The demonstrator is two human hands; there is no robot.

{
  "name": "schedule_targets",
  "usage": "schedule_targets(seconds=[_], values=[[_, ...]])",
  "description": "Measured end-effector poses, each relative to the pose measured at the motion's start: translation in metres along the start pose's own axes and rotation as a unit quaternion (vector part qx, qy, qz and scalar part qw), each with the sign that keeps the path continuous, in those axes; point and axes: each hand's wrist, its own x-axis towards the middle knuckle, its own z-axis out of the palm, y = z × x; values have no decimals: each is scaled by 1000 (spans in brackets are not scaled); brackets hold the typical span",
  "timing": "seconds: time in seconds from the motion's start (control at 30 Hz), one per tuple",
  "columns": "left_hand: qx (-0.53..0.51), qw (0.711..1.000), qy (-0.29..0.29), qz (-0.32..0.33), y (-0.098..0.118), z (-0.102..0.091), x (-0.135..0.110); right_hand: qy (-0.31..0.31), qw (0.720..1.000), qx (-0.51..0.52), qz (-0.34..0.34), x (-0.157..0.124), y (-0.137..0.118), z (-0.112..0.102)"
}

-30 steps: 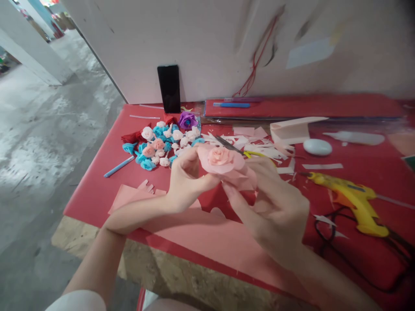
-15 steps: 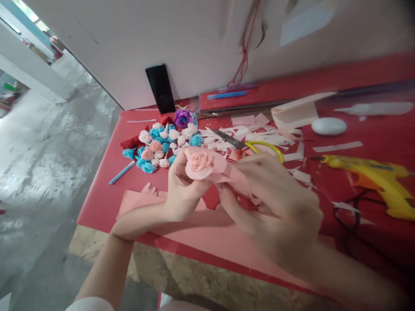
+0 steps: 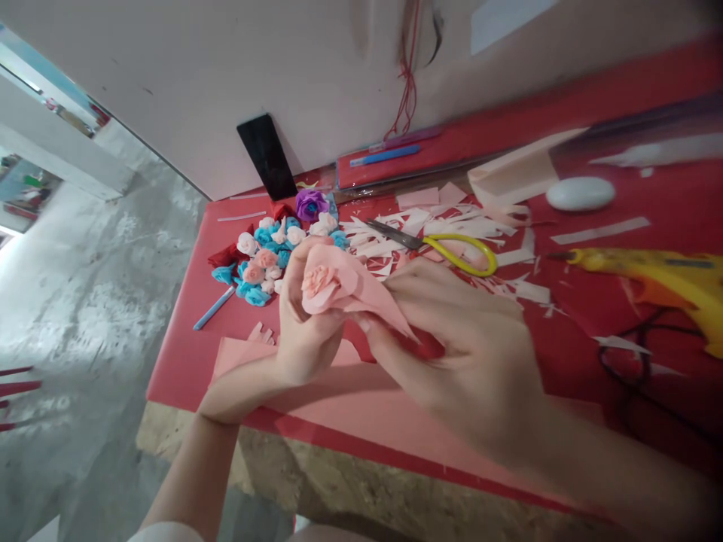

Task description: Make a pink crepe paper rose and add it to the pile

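Gripping a pink paper flower (image 3: 361, 288) btwn both hands, the person has it up over the near part of the red table (image 3: 181, 357). L hand (image 3: 305, 335) is curled round one side, thumb below, fingers behind; R hand (image 3: 480, 346) has thumb & fingers clamped on the other side, tho exact contact is partly hidden. Prob. v. light & soft, not slippery; petals look easy to crease or tear, so best hold is a gentle pinch low at the base, curled center left alone. Below lies a flat pink sheet (image 3: 350, 414). Farther off: a blue pen (image 3: 213, 309), just beside a pile of small flowers (image 3: 263, 263); a yellow glue gun (image 3: 649, 265), far R; scissors (image 3: 419, 242) on pale scraps (image 3: 491, 217). Farthest, a dark phone (image 3: 265, 154) leans on the wall (image 3: 169, 98).
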Motion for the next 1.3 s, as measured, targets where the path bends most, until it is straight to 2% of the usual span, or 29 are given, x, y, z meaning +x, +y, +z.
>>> schedule_targets(seconds=[0.13, 0.37, 0.57, 0.73, 0.83, 0.93, 1.07, 1.2, 1.3], values=[[6, 998, -61, -23, 1, -3, 1, -33, 999, 35, 12, 1, 1, -4], [14, 992, -122, 6, 2, -7, 6, -75, 992, 97, 38, 4, 1, -6], [19, 988, -151, 27, -3, -13, 6, -71, 992, 89, 59, 2, -1, -6], [-3, 984, -176, -7, 0, -10, 8, -97, 985, 125, 74, 4, 0, -8], [-2, 982, -190, -14, 1, -9, 9, -89, 981, 146, 87, 7, 1, -8], [-2, 979, -203, 11, 2, -9, 10, -67, 976, 177, 110, 9, 0, -7], [-30, 969, -240, 54, 5, -9, 12, -89, 945, 245, 199, 7, -2, -7], [-83, 961, -263, 13, 9, -11, 12, -145, 899, 294, 290, 2, 0, -11], [-59, 965, -256, 30, 4, -14, 13, -164, 876, 334, 308, 1, 2, -12]])
